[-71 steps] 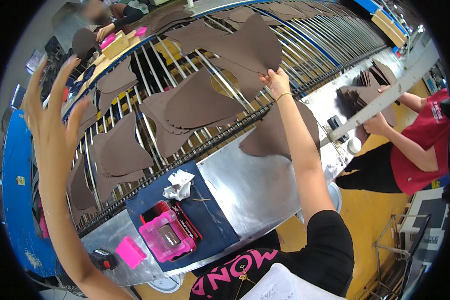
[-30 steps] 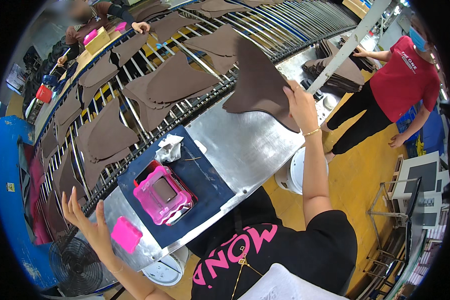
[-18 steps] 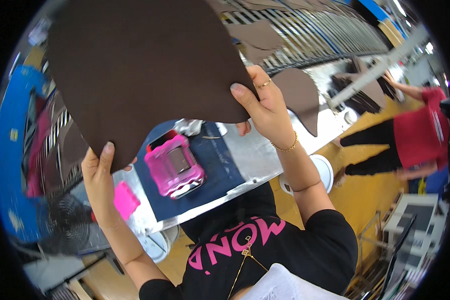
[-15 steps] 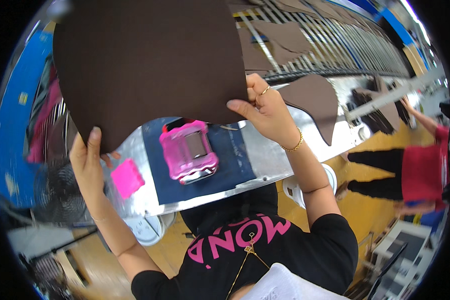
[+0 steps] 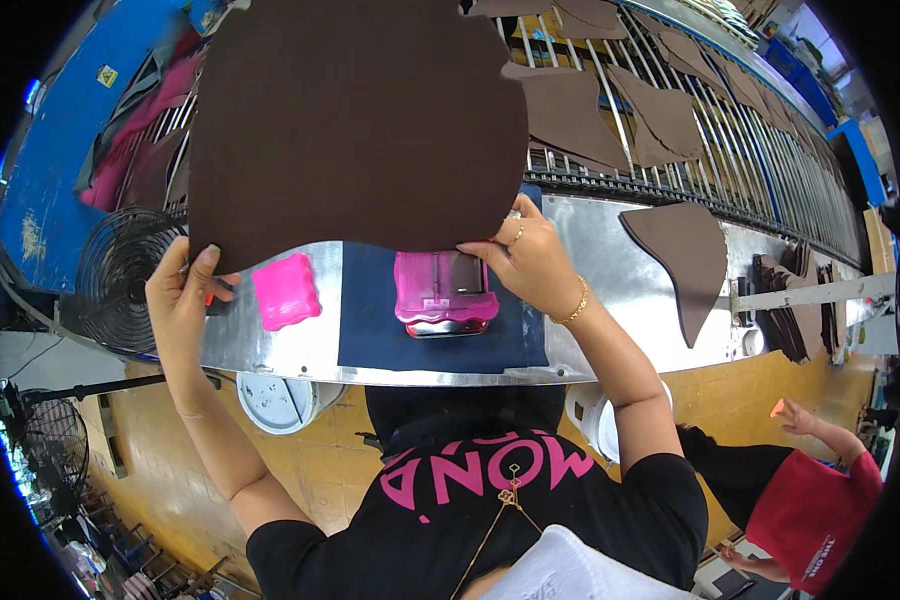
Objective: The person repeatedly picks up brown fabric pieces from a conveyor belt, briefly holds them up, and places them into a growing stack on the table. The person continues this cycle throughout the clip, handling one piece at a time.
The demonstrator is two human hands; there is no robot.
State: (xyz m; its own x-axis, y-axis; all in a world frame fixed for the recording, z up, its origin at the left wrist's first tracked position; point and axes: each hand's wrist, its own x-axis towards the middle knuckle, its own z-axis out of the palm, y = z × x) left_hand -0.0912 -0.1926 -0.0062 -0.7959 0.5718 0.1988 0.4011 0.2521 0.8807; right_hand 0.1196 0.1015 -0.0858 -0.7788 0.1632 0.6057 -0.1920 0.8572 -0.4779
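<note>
Leather sheet: I see it raised, filling the upper centre, long axis left-right.
Left hand: fingers pinch its lower-left edge.
Right hand: fingers pinch its lower-right edge, above the pink box.

brown piece off rack | now raised, both hands' grip

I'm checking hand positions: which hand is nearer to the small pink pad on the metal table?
Left. The left hand grips the brown sheet's lower edge just left of the pink pad. The right hand holds the sheet farther right, past the pink box.
</note>
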